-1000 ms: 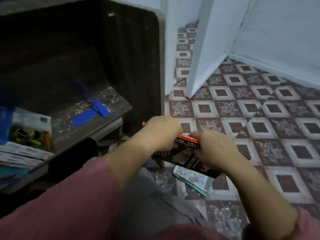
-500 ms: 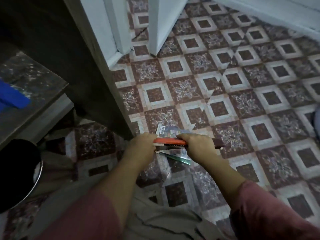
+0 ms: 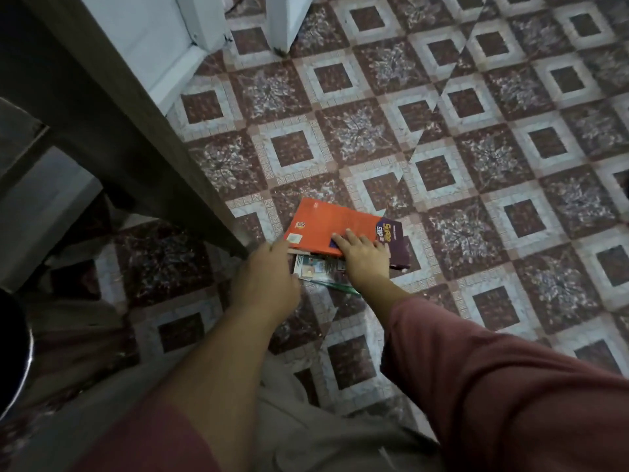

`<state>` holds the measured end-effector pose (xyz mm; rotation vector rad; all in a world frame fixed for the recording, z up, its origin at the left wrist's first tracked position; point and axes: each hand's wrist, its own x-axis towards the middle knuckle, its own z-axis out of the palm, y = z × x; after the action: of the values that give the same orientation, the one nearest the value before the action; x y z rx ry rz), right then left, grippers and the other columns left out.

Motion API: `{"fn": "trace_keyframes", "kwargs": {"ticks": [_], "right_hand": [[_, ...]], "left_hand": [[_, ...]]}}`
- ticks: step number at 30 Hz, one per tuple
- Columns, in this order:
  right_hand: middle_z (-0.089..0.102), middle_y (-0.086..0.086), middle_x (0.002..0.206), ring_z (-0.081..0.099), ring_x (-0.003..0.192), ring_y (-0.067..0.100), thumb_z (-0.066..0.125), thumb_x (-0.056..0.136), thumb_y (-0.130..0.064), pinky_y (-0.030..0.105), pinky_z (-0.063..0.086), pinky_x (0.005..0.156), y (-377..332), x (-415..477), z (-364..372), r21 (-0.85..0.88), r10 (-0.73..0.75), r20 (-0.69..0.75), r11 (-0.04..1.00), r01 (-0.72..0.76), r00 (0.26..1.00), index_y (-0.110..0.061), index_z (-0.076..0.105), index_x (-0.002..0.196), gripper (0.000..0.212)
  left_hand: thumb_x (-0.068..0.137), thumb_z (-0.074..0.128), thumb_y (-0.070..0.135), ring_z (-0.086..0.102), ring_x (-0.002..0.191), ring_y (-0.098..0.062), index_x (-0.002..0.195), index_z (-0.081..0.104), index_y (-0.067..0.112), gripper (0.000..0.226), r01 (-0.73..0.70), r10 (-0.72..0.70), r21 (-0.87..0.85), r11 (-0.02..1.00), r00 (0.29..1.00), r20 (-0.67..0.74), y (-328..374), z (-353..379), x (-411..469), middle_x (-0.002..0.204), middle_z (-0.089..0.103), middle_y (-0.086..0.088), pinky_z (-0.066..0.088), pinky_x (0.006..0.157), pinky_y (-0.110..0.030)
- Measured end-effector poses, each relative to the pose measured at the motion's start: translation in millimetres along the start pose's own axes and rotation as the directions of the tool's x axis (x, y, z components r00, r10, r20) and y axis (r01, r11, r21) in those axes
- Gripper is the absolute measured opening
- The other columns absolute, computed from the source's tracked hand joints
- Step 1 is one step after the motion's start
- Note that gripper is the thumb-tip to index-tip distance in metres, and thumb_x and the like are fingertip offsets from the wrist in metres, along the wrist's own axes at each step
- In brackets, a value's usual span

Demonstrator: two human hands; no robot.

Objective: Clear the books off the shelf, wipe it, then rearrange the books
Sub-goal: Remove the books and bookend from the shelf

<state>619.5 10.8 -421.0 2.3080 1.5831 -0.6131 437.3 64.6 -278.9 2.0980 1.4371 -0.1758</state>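
An orange book (image 3: pixel 326 224) lies flat on top of a small pile on the patterned floor, beside the dark side panel of the shelf unit (image 3: pixel 112 131). A dark purple book (image 3: pixel 396 241) sticks out on its right, and a pale printed booklet (image 3: pixel 318 267) with a green edge shows underneath. My right hand (image 3: pixel 364 258) rests on the orange cover with fingers spread flat. My left hand (image 3: pixel 265 281) touches the pile's left edge with loosely bent fingers; whether it holds anything is hidden.
The tiled floor (image 3: pixel 476 165) stretches out to the right and ahead. A white door frame (image 3: pixel 163 46) and door edge (image 3: pixel 286 22) stand at the top. A round dark stool (image 3: pixel 13 352) sits at the far left. My knees fill the bottom.
The orange and purple books, held in both hands above the floor before, now lie flat on the pile. The view has tilted down and away from the shelf.
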Motion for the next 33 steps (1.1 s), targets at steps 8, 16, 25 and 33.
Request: {"fn": "trace_keyframes", "kwargs": {"ticks": [8, 16, 25, 33], "right_hand": [[-0.012, 0.002, 0.162, -0.005, 0.148, 0.033, 0.058, 0.094, -0.019, 0.053, 0.034, 0.109, -3.7, -2.3, 45.3, 0.132, -0.056, 0.364, 0.991, 0.008, 0.930, -0.030, -0.002, 0.155, 0.086], [0.048, 0.006, 0.139, 0.052, 0.119, 0.030, 0.057, 0.093, -0.032, 0.043, 0.047, 0.096, -10.5, -10.0, -30.6, 0.155, -0.094, 0.325, 0.987, 0.045, 0.941, -0.026, 0.034, 0.146, 0.058], [0.053, 0.003, 0.136, 0.055, 0.117, 0.026, 0.053, 0.095, -0.034, 0.037, 0.049, 0.087, -53.7, -103.4, -180.5, 0.147, -0.336, -0.048, 0.929, 0.339, 0.941, -0.027, 0.046, 0.139, 0.046], [0.054, -0.001, 0.130, 0.055, 0.116, 0.022, 0.052, 0.095, -0.041, 0.038, 0.049, 0.091, -137.1, -183.1, -291.7, 0.021, -0.562, -0.298, 0.804, 0.594, 0.772, -0.032, 0.044, 0.140, 0.046]], "left_hand": [[0.092, 0.058, 0.024, 0.051, 0.116, -0.025, 0.130, 0.043, 0.021, 0.041, 0.071, -0.072, 0.032, 0.997, 0.997, 0.020, -7.0, 4.1, 1.2, 0.129, 0.050, -0.001, 0.043, 0.082, -0.035], [0.091, 0.058, 0.025, 0.051, 0.115, -0.024, 0.135, 0.045, 0.023, 0.045, 0.070, -0.071, 0.025, 0.997, 0.996, 0.053, -10.4, -5.2, -5.9, 0.129, 0.050, -0.002, 0.047, 0.088, -0.038], [0.092, 0.059, 0.033, 0.056, 0.107, -0.015, 0.131, 0.054, 0.026, 0.039, -0.026, 0.031, 0.064, 0.998, 0.996, -0.085, -40.8, -109.6, -46.7, 0.127, 0.055, 0.000, 0.049, 0.089, -0.034], [0.090, 0.060, 0.034, 0.053, 0.112, -0.014, 0.125, 0.058, 0.029, 0.036, -0.027, 0.093, 0.166, 0.986, 0.908, -0.408, -92.9, -200.4, -151.0, 0.123, 0.056, 0.007, 0.048, 0.091, -0.034]]}}
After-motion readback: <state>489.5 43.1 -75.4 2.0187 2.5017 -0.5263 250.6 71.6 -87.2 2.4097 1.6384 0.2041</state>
